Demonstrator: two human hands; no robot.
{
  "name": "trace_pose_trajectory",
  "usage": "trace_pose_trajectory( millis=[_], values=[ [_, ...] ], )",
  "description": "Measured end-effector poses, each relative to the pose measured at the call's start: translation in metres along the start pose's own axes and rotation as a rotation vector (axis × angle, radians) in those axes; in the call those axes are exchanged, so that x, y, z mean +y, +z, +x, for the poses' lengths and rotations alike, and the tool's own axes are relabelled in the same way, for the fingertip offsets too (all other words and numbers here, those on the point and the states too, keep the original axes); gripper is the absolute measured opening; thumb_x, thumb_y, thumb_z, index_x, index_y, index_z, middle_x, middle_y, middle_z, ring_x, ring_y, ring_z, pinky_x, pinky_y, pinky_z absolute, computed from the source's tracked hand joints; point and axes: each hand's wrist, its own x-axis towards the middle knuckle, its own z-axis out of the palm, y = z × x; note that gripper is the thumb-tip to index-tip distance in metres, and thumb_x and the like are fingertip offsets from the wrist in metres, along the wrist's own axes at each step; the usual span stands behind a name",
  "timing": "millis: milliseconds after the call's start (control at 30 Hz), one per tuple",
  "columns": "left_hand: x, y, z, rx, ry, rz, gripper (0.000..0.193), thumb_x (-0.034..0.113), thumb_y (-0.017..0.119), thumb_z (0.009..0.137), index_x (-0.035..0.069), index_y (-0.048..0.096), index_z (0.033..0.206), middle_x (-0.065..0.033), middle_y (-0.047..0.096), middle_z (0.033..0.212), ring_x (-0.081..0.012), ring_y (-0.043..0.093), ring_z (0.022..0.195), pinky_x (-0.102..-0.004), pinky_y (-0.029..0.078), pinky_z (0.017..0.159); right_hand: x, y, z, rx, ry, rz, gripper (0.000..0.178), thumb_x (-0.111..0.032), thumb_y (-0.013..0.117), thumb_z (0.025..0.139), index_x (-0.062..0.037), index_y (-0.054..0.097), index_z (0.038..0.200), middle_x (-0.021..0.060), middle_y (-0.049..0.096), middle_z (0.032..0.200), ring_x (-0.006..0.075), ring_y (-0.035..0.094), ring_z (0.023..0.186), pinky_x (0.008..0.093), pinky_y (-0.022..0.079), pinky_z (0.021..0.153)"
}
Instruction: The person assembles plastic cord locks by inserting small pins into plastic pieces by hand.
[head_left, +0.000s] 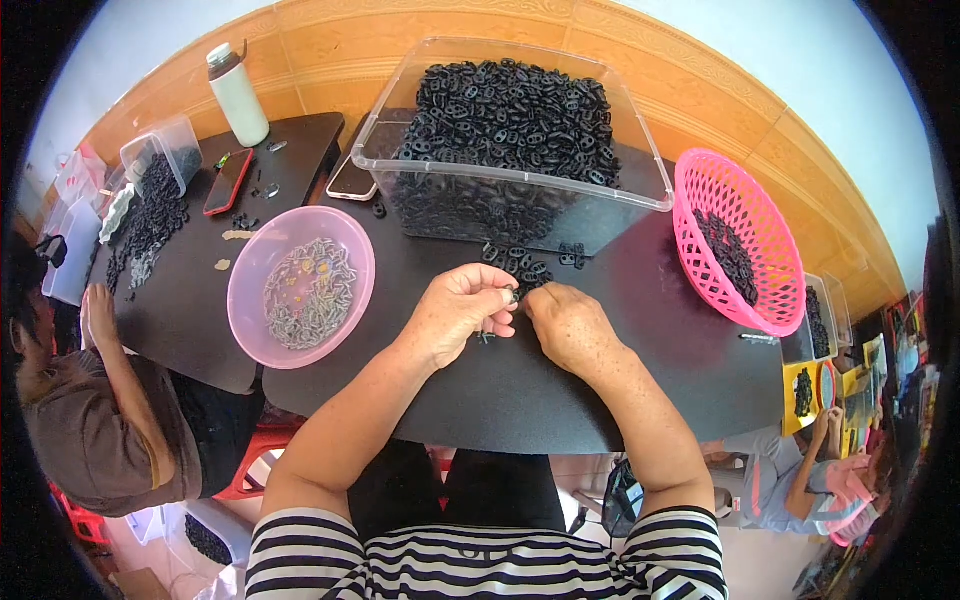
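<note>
In front of me over the dark table, my left hand [450, 315] is closed, with thumb and index finger pinching a small dark piece [513, 295]; its shape is mostly hidden. Close by on the right, my right hand [572, 325] has its fingers curled down at a small pile of black two-holed plastic pieces [515, 263]. Whatever those fingers hold is covered by the hand. Behind the pile stands a clear plastic bin [500, 212], heaped with the same black pieces. Another small dark piece [486, 338] lies just under my left fingers.
A pink bowl [247, 262] of small grey pieces stands left, a pink mesh basket [765, 185] with black parts right. Farther left are a red-edged phone [229, 182], a white bottle [239, 100] and spilled black pieces [150, 225]. People sit left [110, 430] and right [790, 490].
</note>
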Motion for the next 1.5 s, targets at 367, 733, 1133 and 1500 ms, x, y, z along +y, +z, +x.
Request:
trace_pose_trajectory(
  millis=[367, 733, 1133, 1500],
  values=[
    [0.0, -0.003, 0.001, -0.009, 0.008, 0.007, 0.01, 0.008, 0.055, 0.083, 0.003, 0.056, 0.092, -0.0051, 0.058, 0.081, -0.011, 0.056, 0.065, -0.0266, 0.052, 0.058, 0.008, -0.012, 0.001, -0.028, 0.197, 0.558, 0.013, -0.001, 0.056, 0.072, -0.0025, 0.057, 0.084, 0.0102, 0.057, 0.078, 0.0217, 0.057, 0.072, 0.0292, 0.046, 0.066],
    [0.0, 0.002, 0.0, -0.023, -0.046, 0.009, 0.013, 0.007, 0.055, 0.082, 0.0, 0.056, 0.094, -0.0061, 0.057, 0.082, -0.0145, 0.057, 0.068, -0.028, 0.052, 0.06, 0.019, -0.001, 0.001, 0.048, 0.207, 0.607, 0.014, 0.002, 0.055, 0.072, -0.0019, 0.058, 0.085, 0.0067, 0.056, 0.077, 0.0158, 0.055, 0.07, 0.0268, 0.044, 0.063],
    [-0.002, -0.001, 0.001, -0.052, -0.037, 0.035, 0.013, 0.008, 0.056, 0.082, 0.001, 0.055, 0.093, -0.006, 0.057, 0.08, -0.014, 0.059, 0.066, -0.0287, 0.053, 0.058, 0.016, -0.003, 0.003, 0.006, 0.126, 0.371, 0.015, 0.003, 0.051, 0.073, -0.0013, 0.055, 0.087, 0.0102, 0.058, 0.08, 0.022, 0.059, 0.075, 0.03, 0.047, 0.068],
    [0.0, -0.001, 0.001, -0.052, -0.028, -0.013, 0.013, 0.007, 0.055, 0.082, 0.001, 0.055, 0.093, -0.0065, 0.057, 0.081, -0.0151, 0.059, 0.069, -0.0293, 0.053, 0.061, 0.02, -0.002, 0.005, -0.002, 0.502, 0.981, 0.016, -0.001, 0.056, 0.078, -0.0028, 0.053, 0.093, 0.0027, 0.056, 0.079, 0.0107, 0.057, 0.07, 0.0241, 0.046, 0.062]
  ],
)
